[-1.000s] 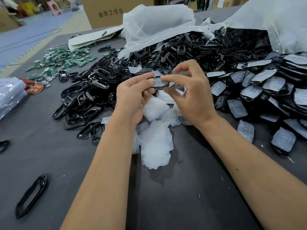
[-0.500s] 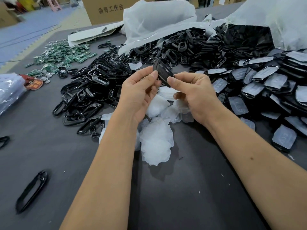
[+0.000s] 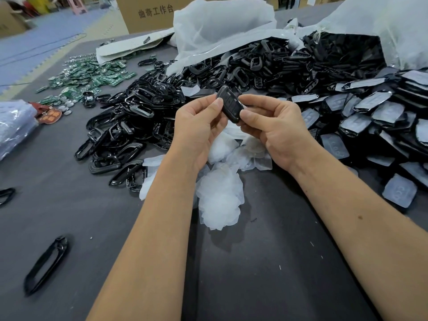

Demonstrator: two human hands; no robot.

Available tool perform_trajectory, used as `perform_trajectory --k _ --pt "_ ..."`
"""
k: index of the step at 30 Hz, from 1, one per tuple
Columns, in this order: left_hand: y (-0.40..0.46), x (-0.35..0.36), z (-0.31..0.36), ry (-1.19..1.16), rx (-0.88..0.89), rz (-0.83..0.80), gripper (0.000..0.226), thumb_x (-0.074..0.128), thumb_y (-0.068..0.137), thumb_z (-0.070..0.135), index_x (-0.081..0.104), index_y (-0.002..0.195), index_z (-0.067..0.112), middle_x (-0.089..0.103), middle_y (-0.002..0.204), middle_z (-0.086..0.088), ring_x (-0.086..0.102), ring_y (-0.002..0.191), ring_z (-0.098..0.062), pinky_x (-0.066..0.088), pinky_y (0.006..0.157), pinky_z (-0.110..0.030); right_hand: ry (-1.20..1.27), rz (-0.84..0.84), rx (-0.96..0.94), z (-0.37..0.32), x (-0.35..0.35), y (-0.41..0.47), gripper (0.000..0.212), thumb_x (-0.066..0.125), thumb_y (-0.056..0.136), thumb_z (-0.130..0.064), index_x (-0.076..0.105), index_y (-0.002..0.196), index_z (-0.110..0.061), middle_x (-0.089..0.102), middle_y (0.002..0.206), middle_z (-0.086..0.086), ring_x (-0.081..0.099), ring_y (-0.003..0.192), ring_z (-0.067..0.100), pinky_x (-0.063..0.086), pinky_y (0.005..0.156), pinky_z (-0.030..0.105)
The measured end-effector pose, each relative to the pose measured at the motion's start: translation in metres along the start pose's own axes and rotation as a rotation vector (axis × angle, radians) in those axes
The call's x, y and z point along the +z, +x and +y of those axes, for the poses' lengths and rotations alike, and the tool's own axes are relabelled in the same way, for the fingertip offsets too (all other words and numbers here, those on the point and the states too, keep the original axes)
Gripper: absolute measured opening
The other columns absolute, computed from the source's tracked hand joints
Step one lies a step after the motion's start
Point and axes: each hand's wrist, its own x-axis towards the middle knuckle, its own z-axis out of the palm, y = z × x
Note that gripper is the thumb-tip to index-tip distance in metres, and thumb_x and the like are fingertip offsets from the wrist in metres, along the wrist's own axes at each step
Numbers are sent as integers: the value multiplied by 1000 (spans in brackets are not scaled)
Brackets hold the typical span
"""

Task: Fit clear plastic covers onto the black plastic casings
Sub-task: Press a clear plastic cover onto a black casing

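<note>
Casing [image 3: 229,104], black and tilted, sits between your two hands above the middle of the table [image 3: 69,205]: your left hand [image 3: 199,128] pinches its left edge and your right hand [image 3: 273,126] pinches its lower right end. Clear covers [image 3: 220,198] lie heaped just beneath. Black frames [image 3: 129,126] pile to the left, covered casings [image 3: 375,117] to the right.

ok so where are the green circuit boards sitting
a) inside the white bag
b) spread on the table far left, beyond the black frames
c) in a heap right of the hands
b: the green circuit boards lie spread on the grey table at the far left, beyond the black frames.
</note>
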Motion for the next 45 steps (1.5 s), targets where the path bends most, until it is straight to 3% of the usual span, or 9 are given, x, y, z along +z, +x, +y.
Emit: perform_trajectory --k 5,12,16,22,26,34,39,45 --pt "0 0 -2 61 20 -36 20 57 103 5 72 90 4 71 85 -11 60 76 -16 56 67 -22 -49 22 -42 0 0 1 23 75 88 5 76 108 -6 79 87 11 74 77 19 58 77 28" --pt "-2 3 -3 76 57 2 18 54 104 3 67 92 3 66 90 -17 58 73 -16 54 64 -22 -33 5 24 1 3 1 18 75 89 3 75 104 -5 79 86 10 74 74 17 59 74 25" --pt "-1 1 -3 89 49 -16 14 54 105 4 66 100 -2 60 99 -23 54 73 -17 54 65 -22 -48 -24 9 1 0 1 24 74 89 5 74 112 -4 78 86 10 74 75 18 59 75 26" --pt "0 -1 -3 142 48 -42 14 56 104 5 68 98 0 62 92 -19 53 70 -14 52 63 -21 94 -52 70 -3 0 2 36 69 92 4 68 127 -5 76 95 8 74 86 19 58 79 27" --pt "-1 -2 -2 187 73 -96 11 59 102 4 69 99 0 65 78 -12 53 63 -12 49 59 -22 250 -63 97 -6 -2 1 41 67 87 7 65 128 0 79 99 11 77 93 22 60 81 28" --pt "-5 -1 6 249 48 -130 13 60 101 4 73 96 5 68 83 -12 58 67 -13 53 65 -23 264 -87 84 -8 -6 -2 47 72 75 2 68 122 0 79 101 14 77 93 23 60 83 29" --pt "-6 -1 8 289 51 -102 14 63 100 3 74 93 9 72 81 -8 62 71 -14 58 73 -24 -6 -5 -6 -19 -5 -6 39 75 83 12 73 117 -5 78 96 14 76 89 25 61 82 31" --pt "-17 25 5 181 69 -61 23 59 96 -13 74 99 5 78 84 -11 77 83 -20 60 77 -23 -604 96 -311 -50 -11 -17 32 83 81 2 78 108 -15 79 85 -6 76 86 4 59 84 21"
